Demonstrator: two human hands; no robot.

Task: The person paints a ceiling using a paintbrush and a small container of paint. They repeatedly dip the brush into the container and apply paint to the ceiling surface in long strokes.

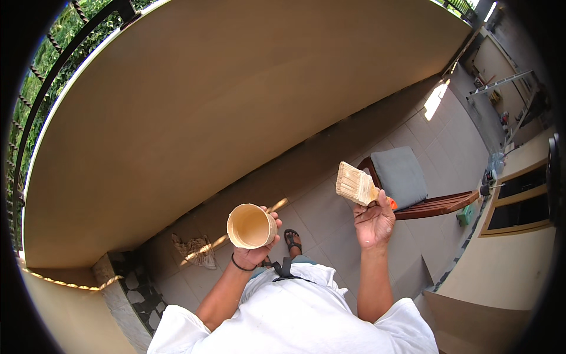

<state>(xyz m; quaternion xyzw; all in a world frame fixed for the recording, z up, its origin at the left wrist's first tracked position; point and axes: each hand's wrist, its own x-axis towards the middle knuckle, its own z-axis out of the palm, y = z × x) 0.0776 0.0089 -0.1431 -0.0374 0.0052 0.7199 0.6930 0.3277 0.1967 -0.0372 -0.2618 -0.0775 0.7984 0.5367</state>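
My left hand (259, 252) is wrapped round a beige paint cup (231, 223), its mouth tipped toward me. Cream paint coats the inside of the cup. Raised on the right, my right hand (375, 223) grips a wide paintbrush (355, 184) by its handle, of which an orange part shows. The bristles are caked with cream paint and point up and to the left. Cup and brush are well apart. In front of both hands stretches a smooth tan wall (236, 100); neither hand touches it.
A wooden chair (439, 205) with a grey cushion (400, 178) stands right of the brush. A crumpled cloth (200, 252) lies on the tiled floor (318, 206) near the wall's foot. A metal ladder (501, 81) stands far right. A black railing (35, 118) tops the wall at left.
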